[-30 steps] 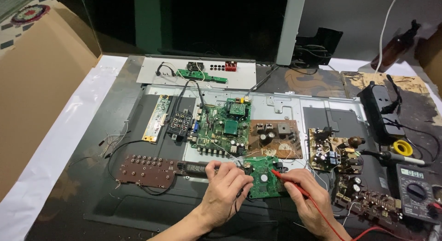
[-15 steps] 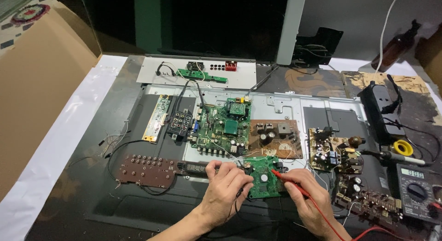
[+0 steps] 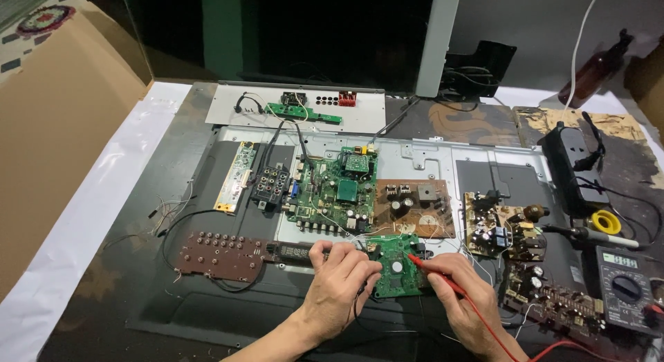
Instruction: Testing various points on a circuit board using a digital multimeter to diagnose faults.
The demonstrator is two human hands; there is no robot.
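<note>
Our right hand [image 3: 465,293] pinches a red probe [image 3: 437,275] like a pen — its long axis slants up-left, its tip on the small green board [image 3: 395,268]; our left hand [image 3: 340,282] curls closed at that board's left edge, though we cannot tell what it grips; the multimeter [image 3: 626,289] sits well right of the board.

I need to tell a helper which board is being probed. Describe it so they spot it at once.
Start at the large metal chassis on the dark bench. At its near edge, between the left hand and right hand, lies a small green circuit board. Unlike the bigger green board behind it, a red probe touches it.
</note>
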